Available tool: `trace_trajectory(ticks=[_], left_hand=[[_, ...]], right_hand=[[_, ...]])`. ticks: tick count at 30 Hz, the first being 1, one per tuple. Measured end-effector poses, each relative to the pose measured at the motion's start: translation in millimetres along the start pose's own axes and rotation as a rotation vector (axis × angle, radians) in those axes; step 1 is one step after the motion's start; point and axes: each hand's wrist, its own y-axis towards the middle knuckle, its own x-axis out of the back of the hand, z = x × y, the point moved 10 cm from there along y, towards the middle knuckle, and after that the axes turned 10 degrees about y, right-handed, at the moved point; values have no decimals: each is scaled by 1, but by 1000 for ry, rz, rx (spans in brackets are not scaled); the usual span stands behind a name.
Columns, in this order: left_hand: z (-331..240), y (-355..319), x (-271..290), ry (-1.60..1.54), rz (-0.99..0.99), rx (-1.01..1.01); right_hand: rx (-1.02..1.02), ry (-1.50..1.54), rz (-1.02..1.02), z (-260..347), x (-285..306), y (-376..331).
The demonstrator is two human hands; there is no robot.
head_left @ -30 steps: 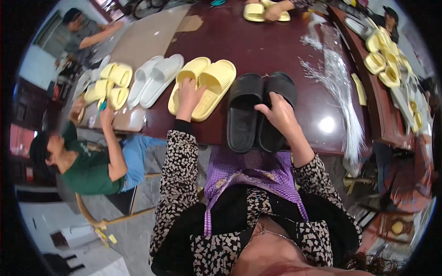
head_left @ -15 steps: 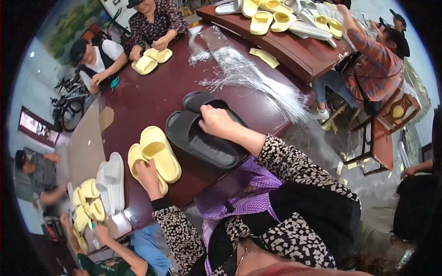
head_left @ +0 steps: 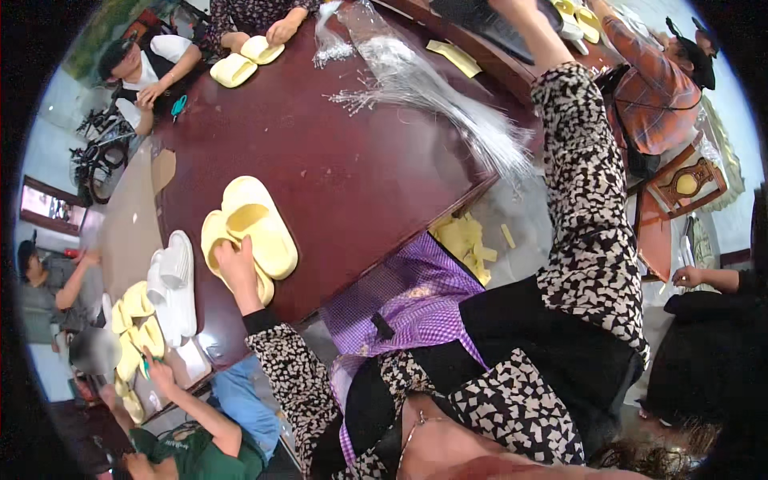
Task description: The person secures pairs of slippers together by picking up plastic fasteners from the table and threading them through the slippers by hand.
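My left hand [head_left: 233, 262] grips the near one of two pale yellow slippers [head_left: 258, 210], its fingers at the foot opening. The pair lies side by side on the dark red table [head_left: 336, 184]. My right arm reaches far forward and right. At the upper edge my right hand [head_left: 518, 8] is closed at a pair of black slippers [head_left: 480, 30], over the second table; the fingertips and part of the pair are cut off by the edge.
White slippers [head_left: 172, 284] and several yellow slippers [head_left: 138, 328] lie at left, where a co-worker holds a green-handled tool. A bundle of clear plastic ties [head_left: 432, 88] spreads across the table. Across from me a person handles yellow slippers [head_left: 244, 62]. Yellow scraps [head_left: 464, 244] lie below the table edge.
My right hand has carried the black slippers from the near table up to the second table at the far right. My left hand stays on the yellow pair. The view has shifted slightly.
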Motion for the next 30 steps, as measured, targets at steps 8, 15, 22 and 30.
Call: trace_trajectory(ticks=[8, 15, 22, 30], left_hand=[[-36, -3, 6, -72, 70, 95], [-63, -18, 31, -182, -10, -19], [-78, -30, 46, -318, 16, 2], [-85, -35, 91, -417, -149, -68]], right_hand=[[-54, 556, 464, 77, -64, -76], [206, 672, 601, 226, -82, -144], [298, 482, 576, 252, -88, -139], [282, 478, 653, 272, -50, -124]])
